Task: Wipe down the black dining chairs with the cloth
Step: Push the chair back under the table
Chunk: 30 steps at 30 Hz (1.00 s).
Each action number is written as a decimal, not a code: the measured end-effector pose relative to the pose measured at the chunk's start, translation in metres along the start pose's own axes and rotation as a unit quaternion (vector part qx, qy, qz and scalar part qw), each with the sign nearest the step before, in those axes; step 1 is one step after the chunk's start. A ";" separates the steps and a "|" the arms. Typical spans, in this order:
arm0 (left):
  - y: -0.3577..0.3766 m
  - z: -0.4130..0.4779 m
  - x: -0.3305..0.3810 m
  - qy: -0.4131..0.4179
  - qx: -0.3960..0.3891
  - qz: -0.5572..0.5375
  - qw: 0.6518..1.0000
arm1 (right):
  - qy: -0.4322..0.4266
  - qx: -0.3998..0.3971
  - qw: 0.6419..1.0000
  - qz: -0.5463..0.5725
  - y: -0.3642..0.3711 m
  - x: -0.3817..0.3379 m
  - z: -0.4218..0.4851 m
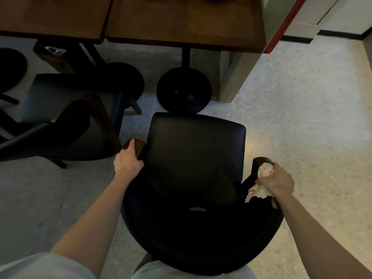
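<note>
Near black chair point(193, 158) stands just clear of the table point(181, 23), seen from behind its backrest. Left hand point(127, 160) curls round the left armrest tip point(138, 144), probably to steady the chair. Right hand point(278, 182) grips the bunched cloth point(265, 171) and presses it onto the right armrest tip point(259, 161), the spot being wiped. Second black chair point(66, 121) sits close on the left, no hand on it

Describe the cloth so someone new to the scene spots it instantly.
Start at the nearest black chair, facing the wooden table. On its right wooden armrest, the right hand grips a bunched cloth. It is the only pale, speckled thing against the dark chair.
</note>
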<state>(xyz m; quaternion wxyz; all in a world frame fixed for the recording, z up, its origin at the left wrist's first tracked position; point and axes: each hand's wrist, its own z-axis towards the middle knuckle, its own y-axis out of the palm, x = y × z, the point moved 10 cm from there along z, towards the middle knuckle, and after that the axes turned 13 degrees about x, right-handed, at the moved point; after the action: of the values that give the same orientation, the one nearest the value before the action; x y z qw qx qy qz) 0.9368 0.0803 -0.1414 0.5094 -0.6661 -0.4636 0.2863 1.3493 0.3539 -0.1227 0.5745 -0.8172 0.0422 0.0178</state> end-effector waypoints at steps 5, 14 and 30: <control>-0.009 0.009 -0.012 -0.029 0.001 -0.008 1.000 | -0.021 0.002 1.000 -0.004 -0.004 -0.025 0.007; -0.035 0.054 -0.021 -0.050 0.024 -0.049 0.997 | -0.057 0.014 0.998 0.000 -0.019 -0.095 0.044; -0.067 0.171 0.026 -0.018 0.028 -0.025 0.999 | -0.082 0.003 0.997 -0.008 -0.029 -0.191 0.127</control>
<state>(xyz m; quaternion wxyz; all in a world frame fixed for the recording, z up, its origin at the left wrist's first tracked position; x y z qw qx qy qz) 0.7794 0.1780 -0.1298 0.5263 -0.6342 -0.4813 0.2986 1.1645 0.4925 -0.1239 0.5785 -0.8116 -0.0113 0.0802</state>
